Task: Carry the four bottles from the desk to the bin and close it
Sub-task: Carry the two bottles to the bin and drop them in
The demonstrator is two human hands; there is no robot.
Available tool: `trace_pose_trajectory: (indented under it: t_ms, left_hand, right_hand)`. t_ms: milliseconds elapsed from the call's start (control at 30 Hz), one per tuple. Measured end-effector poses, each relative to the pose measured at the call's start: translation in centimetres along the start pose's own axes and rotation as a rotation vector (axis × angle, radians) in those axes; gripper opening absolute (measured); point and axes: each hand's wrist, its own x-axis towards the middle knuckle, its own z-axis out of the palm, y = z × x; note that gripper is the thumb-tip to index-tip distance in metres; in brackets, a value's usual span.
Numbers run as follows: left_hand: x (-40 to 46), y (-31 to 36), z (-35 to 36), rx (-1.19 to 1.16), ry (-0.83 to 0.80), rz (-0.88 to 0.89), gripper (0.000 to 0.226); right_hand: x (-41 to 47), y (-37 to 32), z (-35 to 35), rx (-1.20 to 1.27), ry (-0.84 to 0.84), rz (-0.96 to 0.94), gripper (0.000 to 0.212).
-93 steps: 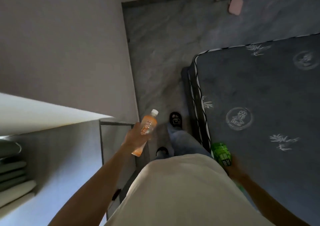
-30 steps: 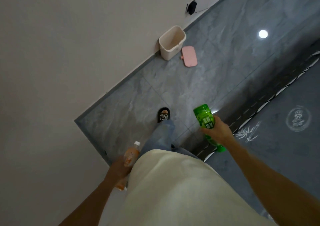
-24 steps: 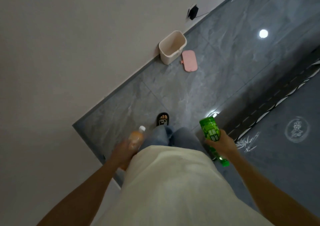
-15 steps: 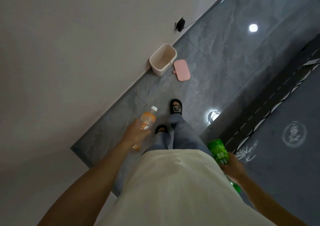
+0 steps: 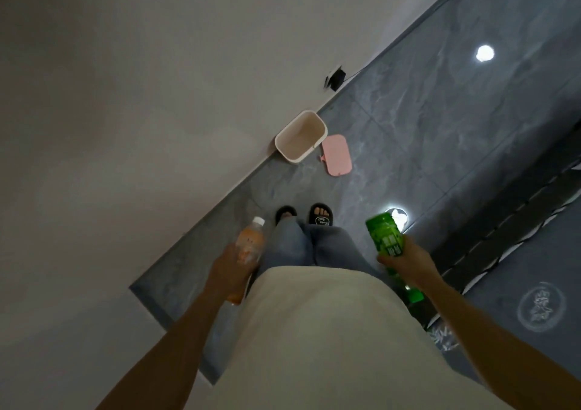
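While I look down over the cream shirt (image 5: 330, 331), my left hand (image 5: 228, 272) is wrapped around an orange bottle (image 5: 248, 247), its white cap pointing forward toward the floor ahead and its base poking out below my fingers. My right hand (image 5: 408, 261) is clasped around a green bottle (image 5: 385, 239); its broad end tilts forward and up, and the other end sticks out behind the hand, beside my hip. Both bottles hang at either side of my jeans (image 5: 311, 246), well apart from each other.

Ahead on the grey tiled floor (image 5: 424, 145) stands the bin (image 5: 300, 136), cream-coloured, open, pushed against the foot of the wall (image 5: 157, 79). Its pink lid (image 5: 336, 154) lies flat on the tiles just beside it, to the right. Bare floor lies between my sandals (image 5: 320, 216) and the bin. A dark plug (image 5: 335, 77) sits low on the wall beyond the bin. To my right runs a dark patterned mattress (image 5: 534, 299), cut off by the frame edge.

I cannot see into the bottom of the bin from this angle, the label print on both bottles is too blurred to read, and my shirt hides the lower part of each forearm's inner side.
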Motion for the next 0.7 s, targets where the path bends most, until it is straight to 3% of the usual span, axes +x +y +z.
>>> trace_pose_trajectory:
  t_ms: [267,367,500,700]
  left_hand:
    - [3.6,-0.8,-3.7,0.103,-0.036,-0.141,0.07]
    - [6.4,0.5,-5.9,0.147,-0.072,-0.102,0.069]
    - [10.7,4.5,-8.7,0.172,-0.112,-0.034,0.067]
    - [17.2,13.3,-9.0,0.111,-0.135,0.078,0.064]
  right_hand:
    - [5.4,-12.1,-2.5,-0.055,0.072,-0.102,0.071]
    - [6.9,-15.0,-2.0,-0.025,0.059,-0.097,0.073]
    - [9.3,-17.7,-0.9,0.164,0.049,-0.045,0.07]
    - [15.2,-22.0,1.5,0.642,0.08,0.118,0.072]
